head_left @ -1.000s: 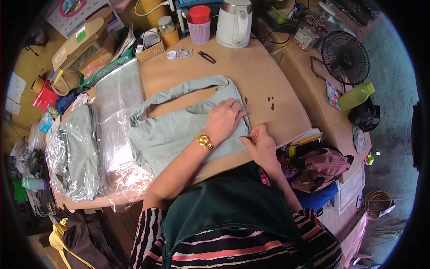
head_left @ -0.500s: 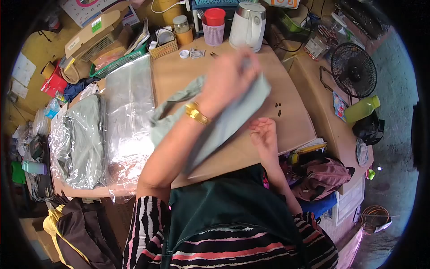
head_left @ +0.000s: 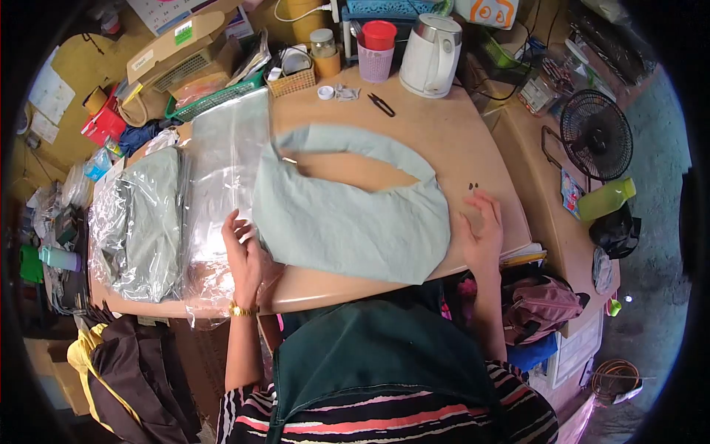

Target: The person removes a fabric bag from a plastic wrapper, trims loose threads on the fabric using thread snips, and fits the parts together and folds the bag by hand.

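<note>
A pale grey-green cloth shoulder bag [head_left: 347, 222] lies spread on the brown table, its strap making a loop at the far side. My left hand [head_left: 245, 255], with a gold band at the wrist, is at the bag's left edge over clear plastic sleeves [head_left: 222, 174]; its fingers are loosely bent and apart. Just off the bag's right edge, my right hand [head_left: 482, 229] hovers with fingers spread and nothing in them. Farther left lies a similar grey-green cloth item [head_left: 144, 229] inside clear plastic.
Black thread snips [head_left: 381, 105] lie at the back, near a white kettle [head_left: 430, 59] and a pink cup [head_left: 375, 59]. Baskets [head_left: 292, 78] line the rear left. A black fan [head_left: 595, 137] and green bottle [head_left: 606, 200] stand on the right-hand surface.
The bag went from lifted and folded to lying spread out. My left hand let go of it and came back from across the table to its left side. My right hand moved slightly right.
</note>
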A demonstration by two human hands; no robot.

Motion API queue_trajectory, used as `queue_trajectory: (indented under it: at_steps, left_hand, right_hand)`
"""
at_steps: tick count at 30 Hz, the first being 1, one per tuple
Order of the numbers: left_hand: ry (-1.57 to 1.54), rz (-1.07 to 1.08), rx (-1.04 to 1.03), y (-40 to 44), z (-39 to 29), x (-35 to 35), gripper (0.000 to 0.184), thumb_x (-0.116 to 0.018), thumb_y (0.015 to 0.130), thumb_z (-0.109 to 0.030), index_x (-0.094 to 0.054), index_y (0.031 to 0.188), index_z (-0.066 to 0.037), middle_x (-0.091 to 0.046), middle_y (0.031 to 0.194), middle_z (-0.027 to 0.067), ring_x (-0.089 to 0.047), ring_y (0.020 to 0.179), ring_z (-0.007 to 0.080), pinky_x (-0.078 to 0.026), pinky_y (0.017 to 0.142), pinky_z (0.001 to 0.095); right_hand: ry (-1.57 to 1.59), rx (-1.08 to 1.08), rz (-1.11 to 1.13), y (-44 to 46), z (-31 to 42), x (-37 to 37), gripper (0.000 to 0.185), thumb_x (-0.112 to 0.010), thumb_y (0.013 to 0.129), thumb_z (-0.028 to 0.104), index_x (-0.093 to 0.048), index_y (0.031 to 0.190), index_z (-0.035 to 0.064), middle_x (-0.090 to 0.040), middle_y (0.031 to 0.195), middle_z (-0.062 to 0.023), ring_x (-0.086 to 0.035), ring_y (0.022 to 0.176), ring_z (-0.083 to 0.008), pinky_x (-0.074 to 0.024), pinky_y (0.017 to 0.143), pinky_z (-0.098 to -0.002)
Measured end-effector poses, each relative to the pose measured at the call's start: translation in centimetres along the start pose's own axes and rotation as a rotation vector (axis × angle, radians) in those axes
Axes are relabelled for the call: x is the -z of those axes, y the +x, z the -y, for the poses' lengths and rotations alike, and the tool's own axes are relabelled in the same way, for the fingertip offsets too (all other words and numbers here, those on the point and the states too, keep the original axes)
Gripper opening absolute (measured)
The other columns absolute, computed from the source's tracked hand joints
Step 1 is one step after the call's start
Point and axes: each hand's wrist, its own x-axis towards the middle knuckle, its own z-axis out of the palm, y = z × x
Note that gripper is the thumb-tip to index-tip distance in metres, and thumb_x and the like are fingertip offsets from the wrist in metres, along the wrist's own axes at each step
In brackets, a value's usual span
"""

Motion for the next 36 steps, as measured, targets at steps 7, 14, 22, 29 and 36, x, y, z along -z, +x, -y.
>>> queue_trajectory:
  at_steps: [7, 14, 22, 29, 36]
  left_hand:
    - [0.45, 0.277, -0.538, 0.7, -3.4, 2.3, 0.045, -0.055, 0.068, 0.009, -0.061, 0.109, -0.008, -0.051, 0.126, 0.0133, -0.051, 0.116, 0.0354, -0.041, 0.099, 0.0458]
    - [0.363, 0.271, -0.68, 1.9, -3.8, 2.2, 0.023, -0.064, 0.067, 0.005, -0.066, 0.088, -0.005, -0.068, 0.091, 0.0087, -0.064, 0.092, 0.0298, -0.046, 0.09, 0.0396]
    - [0.455, 0.366, -0.405, 4.4, -7.2, 1.2, 0.023, -0.073, 0.079, -0.022, -0.068, 0.094, -0.004, -0.066, 0.098, 0.0111, -0.06, 0.094, 0.0312, -0.044, 0.088, 0.0397]
    - [0.775, 0.502, -0.666, 6.8, -4.1, -4.7, 0.029, -0.061, 0.088, -0.035, -0.068, 0.095, -0.007, -0.066, 0.097, 0.0089, -0.058, 0.103, 0.0288, -0.02, 0.109, 0.0596]
    - [0.793, 0.616, -0.586, 7.2, -1.2, -3.8, 0.023, -0.062, 0.087, -0.03, -0.067, 0.095, -0.009, -0.066, 0.094, 0.0073, -0.059, 0.103, 0.0284, -0.018, 0.109, 0.0624]
  right_hand:
    - [0.175, 0.101, 0.313, -4.0, 5.8, -0.6, 0.034, -0.076, 0.07, 0.01, -0.059, 0.099, 0.0051, -0.052, 0.098, -0.0132, -0.051, 0.09, -0.0334, -0.0435, 0.08, -0.0421]
    - [0.091, 0.272, 0.008, -1.3, 1.9, 0.0, 0.025, -0.067, 0.066, -0.002, -0.055, 0.087, 0.004, -0.056, 0.113, -0.0143, -0.051, 0.098, -0.0328, -0.0418, 0.085, -0.0415]
    - [0.349, -0.294, 0.363, 8.7, -6.8, -4.2, 0.035, -0.072, 0.085, 0.025, -0.059, 0.108, 0.0007, -0.066, 0.105, -0.0139, -0.063, 0.094, -0.0204, -0.0495, 0.084, -0.0333]
    - [-0.304, -0.154, 0.901, 18.2, -2.5, -12.1, 0.039, -0.076, 0.072, 0.032, -0.066, 0.1, 0.0069, -0.066, 0.106, -0.0177, -0.062, 0.104, -0.0339, -0.0488, 0.089, -0.0394]
    - [-0.36, 0.008, 0.491, 17.6, -3.2, -9.4, 0.026, -0.071, 0.075, 0.025, -0.066, 0.093, 0.0061, -0.066, 0.09, -0.0176, -0.065, 0.089, -0.0309, -0.0502, 0.078, -0.0403]
